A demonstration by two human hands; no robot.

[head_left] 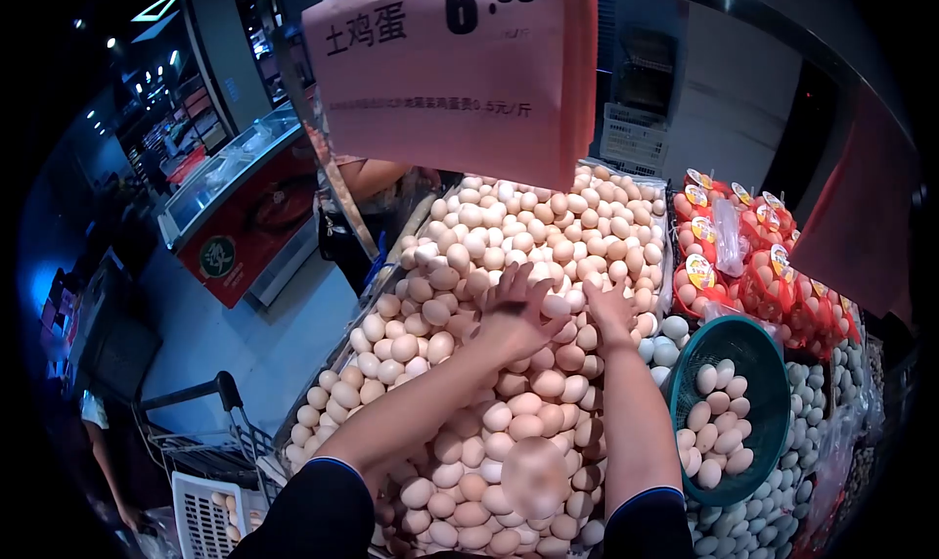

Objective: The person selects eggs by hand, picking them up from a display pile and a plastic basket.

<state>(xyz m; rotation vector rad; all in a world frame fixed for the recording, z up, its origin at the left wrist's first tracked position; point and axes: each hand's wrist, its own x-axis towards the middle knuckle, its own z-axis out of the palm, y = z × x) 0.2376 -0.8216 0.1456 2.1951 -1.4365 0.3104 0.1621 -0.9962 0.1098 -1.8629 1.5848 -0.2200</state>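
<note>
Pale egg (556, 307) is showing between left hand (514, 312) and right hand (610, 310), at the egg pile (497, 418), nearer left fingers; can't tell if they're gripping. Right fingers are sitting apart.

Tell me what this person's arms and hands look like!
The left hand and right hand are bare, without gloves. The forearms are bare too. The dark sleeves stop well before the wrists, each edged with thin blue trim.
</note>
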